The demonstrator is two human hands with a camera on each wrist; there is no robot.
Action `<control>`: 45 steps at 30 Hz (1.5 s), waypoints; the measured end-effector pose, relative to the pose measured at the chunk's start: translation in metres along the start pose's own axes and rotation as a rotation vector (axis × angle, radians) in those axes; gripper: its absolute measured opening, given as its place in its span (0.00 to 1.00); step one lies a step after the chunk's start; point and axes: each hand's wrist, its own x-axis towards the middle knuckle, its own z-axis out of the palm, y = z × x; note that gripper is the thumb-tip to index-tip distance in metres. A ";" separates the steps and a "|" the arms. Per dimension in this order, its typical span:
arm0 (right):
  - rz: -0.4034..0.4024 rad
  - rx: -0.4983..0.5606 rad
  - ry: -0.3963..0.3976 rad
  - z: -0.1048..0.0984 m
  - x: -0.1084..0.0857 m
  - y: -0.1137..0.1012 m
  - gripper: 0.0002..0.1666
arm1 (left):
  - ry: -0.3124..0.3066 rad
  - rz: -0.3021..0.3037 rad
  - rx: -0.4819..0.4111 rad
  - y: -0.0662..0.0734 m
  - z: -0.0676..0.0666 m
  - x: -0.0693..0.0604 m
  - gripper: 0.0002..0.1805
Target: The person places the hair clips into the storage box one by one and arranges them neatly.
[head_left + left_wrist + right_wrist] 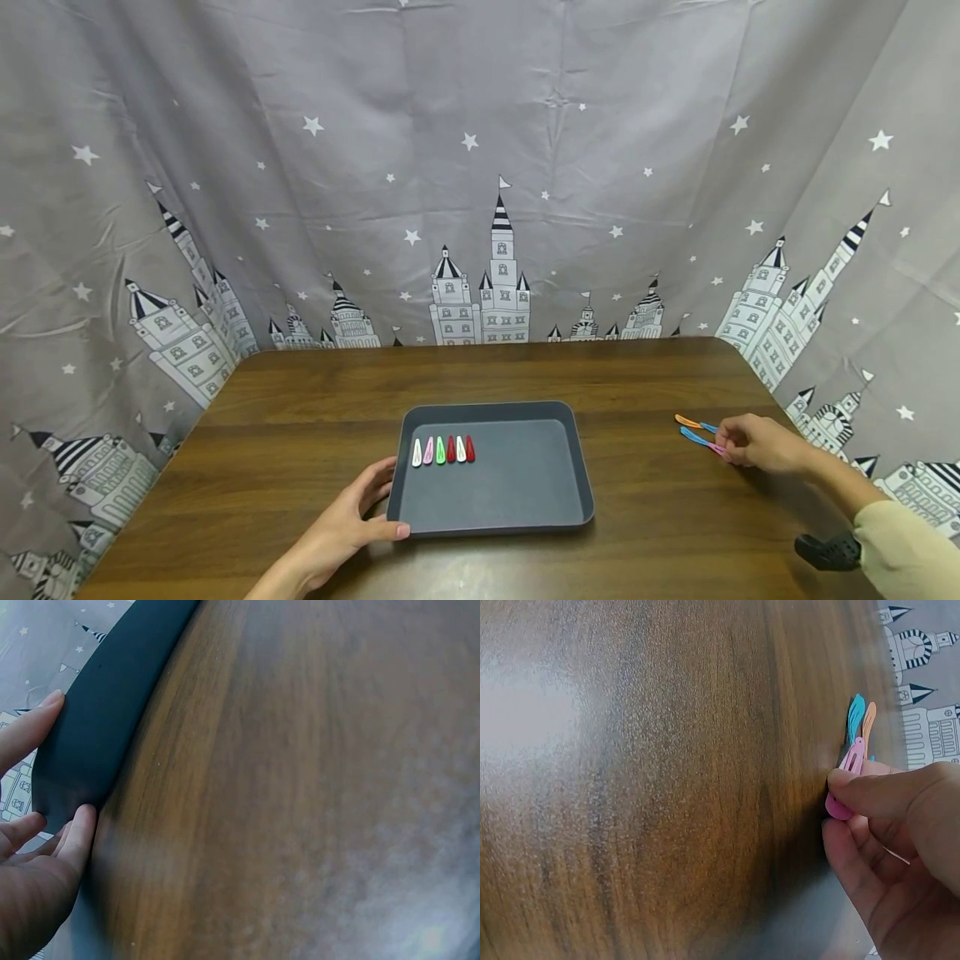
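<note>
A dark grey tray [525, 492] lies on the table, a row of several snap hair clips [440, 450] in its left part: white, pink, green and red. My left hand [341, 521] grips the tray's near left corner, thumb on the front and fingers along the left side. Far to the right, my right hand [757, 442] pinches a pink hair clip [842, 801] between thumb and fingers. Just beyond it lie a blue hair clip [856, 716] and an orange hair clip [868, 720]. Another blue clip [708, 427] is partly hidden by the hand.
The brown wooden table [315, 400] has rounded far corners. Behind it hangs a grey curtain [360, 208] printed with castles and stars. A black strap or device [828, 552] sits by the right sleeve.
</note>
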 end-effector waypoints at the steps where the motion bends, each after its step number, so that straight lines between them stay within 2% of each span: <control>1: -0.002 0.000 -0.001 0.000 0.000 0.000 0.10 | 0.000 -0.002 -0.001 0.000 0.000 0.000 0.51; 5: 0.001 0.025 -0.009 -0.001 0.000 0.002 0.10 | 0.003 -0.001 0.000 0.000 0.001 0.000 0.51; 11: -0.020 0.135 -0.043 -0.006 0.003 0.003 0.08 | -0.008 0.013 -0.006 -0.001 0.000 0.000 0.51; 20: -0.061 0.176 -0.083 -0.017 0.015 -0.014 0.05 | -0.016 0.050 -0.009 -0.004 -0.001 0.000 0.51; 28: -0.059 0.189 -0.138 -0.018 0.040 -0.041 0.03 | -0.019 0.055 -0.015 -0.003 -0.001 0.000 0.51; 37: -0.092 0.214 -0.178 -0.001 0.075 -0.079 0.03 | -0.022 0.056 -0.009 -0.002 -0.002 -0.001 0.51; 45: -0.123 0.223 -0.214 0.013 0.099 -0.109 0.06 | -0.017 0.048 -0.014 -0.003 -0.001 -0.002 0.51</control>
